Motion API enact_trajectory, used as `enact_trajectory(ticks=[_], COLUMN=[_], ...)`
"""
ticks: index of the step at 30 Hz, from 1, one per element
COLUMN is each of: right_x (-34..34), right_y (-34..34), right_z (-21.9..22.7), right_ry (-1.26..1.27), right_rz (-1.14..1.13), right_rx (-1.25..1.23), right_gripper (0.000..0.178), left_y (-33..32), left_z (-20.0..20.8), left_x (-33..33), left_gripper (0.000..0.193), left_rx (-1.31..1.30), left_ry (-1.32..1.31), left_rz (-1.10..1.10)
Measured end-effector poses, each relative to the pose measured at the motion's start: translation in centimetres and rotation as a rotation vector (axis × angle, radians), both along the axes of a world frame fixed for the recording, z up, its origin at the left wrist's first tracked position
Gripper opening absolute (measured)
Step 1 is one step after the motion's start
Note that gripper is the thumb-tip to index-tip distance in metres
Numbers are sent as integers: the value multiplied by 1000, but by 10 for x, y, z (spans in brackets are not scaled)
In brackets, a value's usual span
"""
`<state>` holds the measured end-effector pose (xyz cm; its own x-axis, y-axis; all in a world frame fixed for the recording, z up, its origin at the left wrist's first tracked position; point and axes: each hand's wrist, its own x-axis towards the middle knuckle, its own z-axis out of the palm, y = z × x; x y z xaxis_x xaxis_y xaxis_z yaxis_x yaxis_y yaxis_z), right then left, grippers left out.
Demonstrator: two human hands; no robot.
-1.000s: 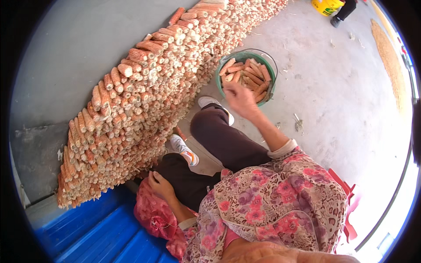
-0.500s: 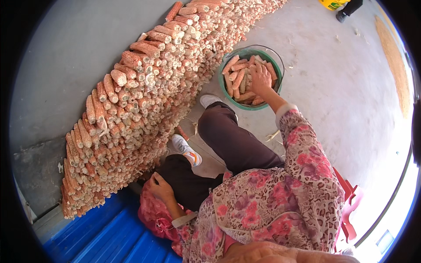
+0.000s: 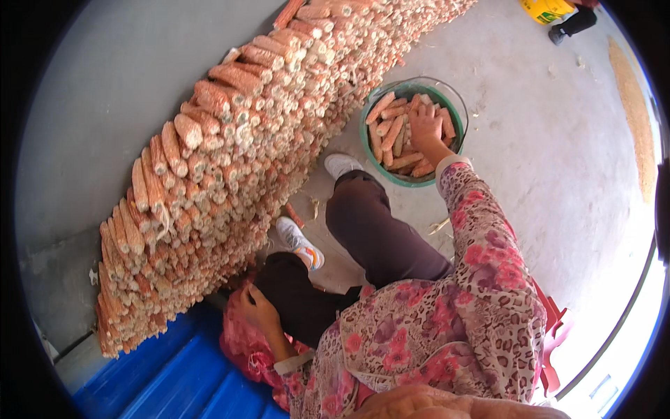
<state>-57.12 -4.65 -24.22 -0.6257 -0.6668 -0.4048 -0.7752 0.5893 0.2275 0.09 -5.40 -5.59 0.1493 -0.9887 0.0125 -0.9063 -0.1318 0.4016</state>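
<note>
My right hand (image 3: 426,129) reaches into a green bucket (image 3: 407,183) and rests on the reddish corn cobs (image 3: 394,131) inside it. Its fingers are slightly spread, and no cob is lifted clear. Beside my left knee, my left hand (image 3: 262,314) hangs over a pink-red mesh bag (image 3: 241,335). Thumb and fingers there look apart, with nothing seen between them; the fingertips are partly hidden. A tall stacked pile of bare corn cobs (image 3: 237,146) stands along the wall on my left.
Blue corrugated sheeting (image 3: 174,373) lies below the pile at lower left. One loose cob (image 3: 294,215) is on the floor by my shoe. A red stool (image 3: 550,335) shows behind me. At the far right are a yellow bucket (image 3: 546,10), another person's foot (image 3: 556,35) and spread grain (image 3: 628,105).
The view has shifted a little, so the bucket appears farther right and lower. My right hand has settled deeper among the cobs. My left hand stays by the bag.
</note>
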Motion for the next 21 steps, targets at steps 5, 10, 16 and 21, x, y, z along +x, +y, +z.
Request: enact_trajectory(ticks=[5,10,16,21], right_x=[0,-11,-3,-14], right_y=[-3,-5,-6,5], right_z=[-5,-13,0,-4], right_ry=[68,36,-60,-125], right_rz=[1,-12,58,44], right_rx=[-72,-35,-27,-85], right_gripper=[90,84,72,72], left_y=[1,-4,-2,-4], left_z=[5,0,0,2], left_x=[-3,-7,-9,-11], left_gripper=[40,37,38,39], left_rx=[3,-9,-38,-26], left_ry=[31,80,102,68], left_rz=[10,-3,-27,-26])
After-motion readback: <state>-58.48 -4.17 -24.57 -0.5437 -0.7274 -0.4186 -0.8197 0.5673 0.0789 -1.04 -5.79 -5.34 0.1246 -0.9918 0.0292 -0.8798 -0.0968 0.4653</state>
